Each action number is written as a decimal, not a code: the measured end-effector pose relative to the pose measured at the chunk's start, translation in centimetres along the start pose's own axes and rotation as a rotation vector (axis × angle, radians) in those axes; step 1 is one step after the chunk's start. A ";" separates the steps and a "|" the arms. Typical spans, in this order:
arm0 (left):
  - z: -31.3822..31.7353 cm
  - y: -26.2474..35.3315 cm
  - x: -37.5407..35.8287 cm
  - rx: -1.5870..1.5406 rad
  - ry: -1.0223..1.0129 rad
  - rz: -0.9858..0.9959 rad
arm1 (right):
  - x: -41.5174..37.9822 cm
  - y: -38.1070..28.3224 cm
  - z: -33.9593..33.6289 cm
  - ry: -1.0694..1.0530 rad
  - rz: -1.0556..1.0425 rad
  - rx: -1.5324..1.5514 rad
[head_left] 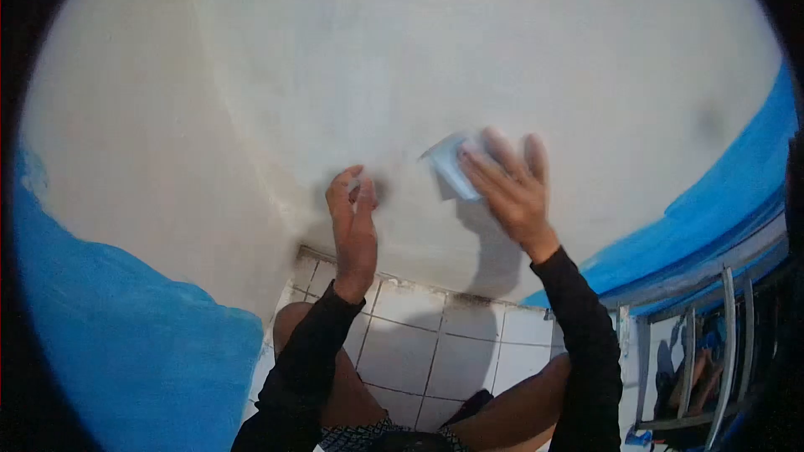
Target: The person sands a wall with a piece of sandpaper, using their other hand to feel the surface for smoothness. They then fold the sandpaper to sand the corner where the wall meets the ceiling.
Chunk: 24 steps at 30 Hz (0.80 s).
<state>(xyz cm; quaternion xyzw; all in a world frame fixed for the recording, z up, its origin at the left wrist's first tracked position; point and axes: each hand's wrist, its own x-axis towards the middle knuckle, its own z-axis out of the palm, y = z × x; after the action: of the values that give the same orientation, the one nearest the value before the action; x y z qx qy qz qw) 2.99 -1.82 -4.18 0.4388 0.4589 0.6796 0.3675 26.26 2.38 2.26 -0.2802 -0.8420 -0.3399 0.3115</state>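
Observation:
Against the pale wall [377, 84] my right hand [511, 188] presses a folded light-blue sheet with a darker grey edge, which looks like sandpaper [452, 167]. Its fingers lie over the sheet's right part and are blurred by motion. To the left, my left hand [353, 222] is raised close to the same wall, fingers loosely bent and apart, with nothing visible in them. Shadows of both hands fall on the wall.
Blue paint [142, 335] covers the lower left wall, and another blue band [720, 192] runs along the right. White floor tiles [402, 343] meet the wall below my hands. A metal frame with bars [729, 343] stands at lower right, near my bent legs.

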 end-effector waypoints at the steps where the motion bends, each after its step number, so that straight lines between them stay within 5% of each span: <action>1: -0.3 -0.2 0.1 0.019 -0.009 0.000 | -0.6 -0.9 0.9 -0.112 -0.018 0.124; 10: -1.2 1.2 0.0 -0.088 -0.111 -0.032 | -0.3 0.4 0.9 0.019 -0.025 -0.058; 16: -2.4 1.2 0.9 -0.084 -0.078 -0.069 | -2.9 -1.5 3.7 -0.079 -0.162 0.050; 19: -1.8 1.6 0.5 -0.142 -0.125 -0.083 | -1.3 -0.2 1.8 0.087 -0.044 -0.032; 24: -1.0 1.0 0.7 -0.006 -0.044 -0.091 | -3.4 -0.8 3.5 -0.046 -0.138 0.015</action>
<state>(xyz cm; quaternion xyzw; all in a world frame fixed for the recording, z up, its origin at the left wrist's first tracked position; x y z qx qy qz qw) 1.75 -1.79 -3.25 0.4310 0.4680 0.6538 0.4095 26.75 3.61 -2.57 -0.2266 -0.8688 -0.3478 0.2701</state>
